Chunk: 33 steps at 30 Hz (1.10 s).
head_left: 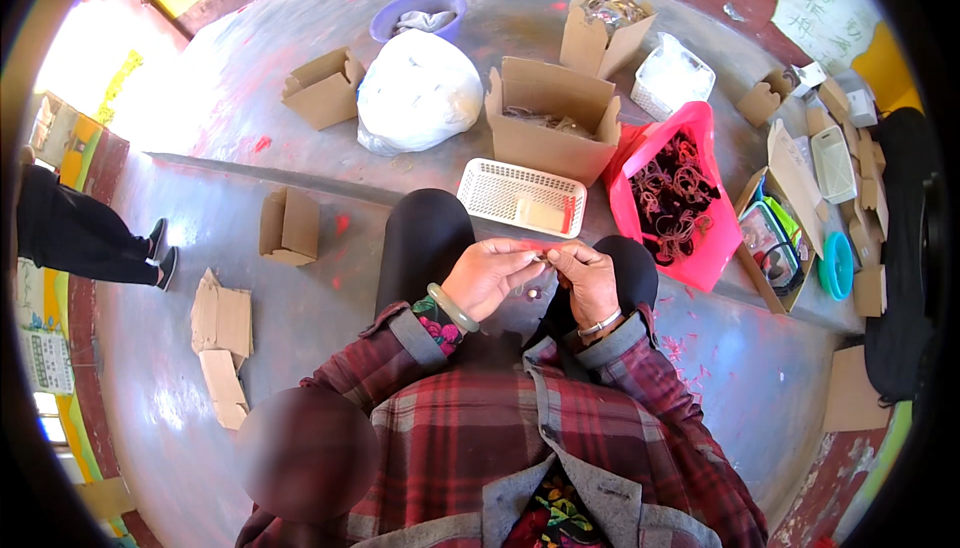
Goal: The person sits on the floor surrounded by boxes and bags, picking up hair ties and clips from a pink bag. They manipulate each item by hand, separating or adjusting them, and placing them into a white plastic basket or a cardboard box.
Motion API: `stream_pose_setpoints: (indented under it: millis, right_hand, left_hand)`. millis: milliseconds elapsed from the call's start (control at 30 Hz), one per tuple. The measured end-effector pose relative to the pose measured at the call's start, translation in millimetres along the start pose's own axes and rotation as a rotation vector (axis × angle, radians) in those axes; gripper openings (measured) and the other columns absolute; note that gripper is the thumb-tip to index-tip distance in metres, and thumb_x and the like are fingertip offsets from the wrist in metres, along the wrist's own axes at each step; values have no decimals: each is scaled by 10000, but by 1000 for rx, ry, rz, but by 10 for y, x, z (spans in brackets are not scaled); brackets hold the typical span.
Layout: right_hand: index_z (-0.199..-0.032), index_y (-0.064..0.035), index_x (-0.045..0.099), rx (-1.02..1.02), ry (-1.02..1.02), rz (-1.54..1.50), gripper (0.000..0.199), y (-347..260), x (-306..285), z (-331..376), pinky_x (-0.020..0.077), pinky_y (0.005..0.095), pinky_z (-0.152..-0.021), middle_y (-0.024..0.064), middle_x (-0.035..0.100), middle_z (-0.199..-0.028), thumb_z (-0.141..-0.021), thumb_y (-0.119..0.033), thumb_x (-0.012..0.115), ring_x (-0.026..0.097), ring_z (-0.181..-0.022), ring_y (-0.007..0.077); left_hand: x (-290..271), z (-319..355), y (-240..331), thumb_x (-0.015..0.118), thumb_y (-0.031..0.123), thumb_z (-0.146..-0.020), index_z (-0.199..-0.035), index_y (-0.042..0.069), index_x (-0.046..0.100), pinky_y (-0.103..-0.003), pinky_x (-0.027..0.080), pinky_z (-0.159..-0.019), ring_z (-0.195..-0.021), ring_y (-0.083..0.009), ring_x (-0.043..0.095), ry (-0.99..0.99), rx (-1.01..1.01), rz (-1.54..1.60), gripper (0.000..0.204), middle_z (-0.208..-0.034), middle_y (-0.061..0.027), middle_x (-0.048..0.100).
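Note:
Above my lap, my left hand (488, 278) and my right hand (588, 283) meet, both with fingers pinched together. A small item between the fingertips is too covered to name; a bit of red shows at its upper edge. Just below the hands, a small dark piece with a pale centre (534, 294) shows between my knees; I cannot tell whether it hangs from my fingers. Beyond my hands is a white perforated plastic basket (480, 203), with a pale block and something red inside. To its right, an open pink bag (628, 191) holds a tangle of dark cords.
Cardboard boxes (550, 153), (290, 226) stand ahead and left. A stuffed white sack (418, 93) sits before a purple basin (463, 10). At right are a carton of goods (748, 238) and a teal ring-shaped item (836, 266). Flattened cardboard (222, 320) and a person's legs (95, 233) are left.

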State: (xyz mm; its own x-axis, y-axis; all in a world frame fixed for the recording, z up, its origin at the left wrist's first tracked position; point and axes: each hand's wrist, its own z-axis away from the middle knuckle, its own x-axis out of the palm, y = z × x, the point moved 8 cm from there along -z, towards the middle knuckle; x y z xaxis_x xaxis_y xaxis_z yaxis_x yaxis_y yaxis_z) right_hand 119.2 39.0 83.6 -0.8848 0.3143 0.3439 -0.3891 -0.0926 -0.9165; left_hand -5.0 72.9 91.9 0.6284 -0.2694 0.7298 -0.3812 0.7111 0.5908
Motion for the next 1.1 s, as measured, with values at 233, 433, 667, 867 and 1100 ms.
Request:
stream_pose_setpoints:
  millis: [233, 433, 667, 867, 1100]
  right_hand:
    - [-785, -10, 638, -83, 45, -36, 174, -134, -94, 160, 286, 186, -482, -21, 516, -608, -848, -168, 597, 384, -512, 41]
    - [-765, -6, 624, -156, 117, -20, 191, -192, -174, 277, 283, 192, -478, -20, 496, -586, -848, -177, 599, 378, -510, 42]
    - [-778, 2, 633, -74, 145, 43, 204, -118, -144, 311, 295, 187, -469, -19, 511, -586, -836, -194, 617, 398, -513, 43]
    - [-910, -18, 622, -165, 247, 60, 142, -260, -165, 319, 325, 161, -481, -22, 561, -707, -852, -143, 589, 440, -549, 26]
    - [-812, -7, 643, -742, 188, 872, 76, -877, 354, 622, 447, 252, -573, 118, 600, -795, -738, -21, 638, 569, -620, 188]
  left_hand:
    - [185, -25, -54, 478, 42, -889, -1058, -114, 516, -312, 461, -912, -982, -222, 573, -112, -35, -2, 233, -1064, -170, 570]
    - [305, -22, -84, 456, 47, -902, -1063, -120, 508, -316, 449, -929, -1004, -222, 557, -192, -56, -29, 238, -1100, -174, 547]
    - [220, 33, -100, 451, 37, -901, -1046, -102, 519, -325, 444, -936, -1003, -215, 558, -174, 6, -45, 212, -1076, -161, 556]
    - [59, 17, -64, 438, 29, -902, -1052, -102, 514, -318, 445, -934, -997, -212, 563, -92, 58, -29, 213, -1063, -163, 560]
    - [49, -37, -119, 420, 38, -910, -1077, -108, 504, -295, 451, -907, -970, -204, 580, -10, -15, -156, 237, -1063, -166, 567]
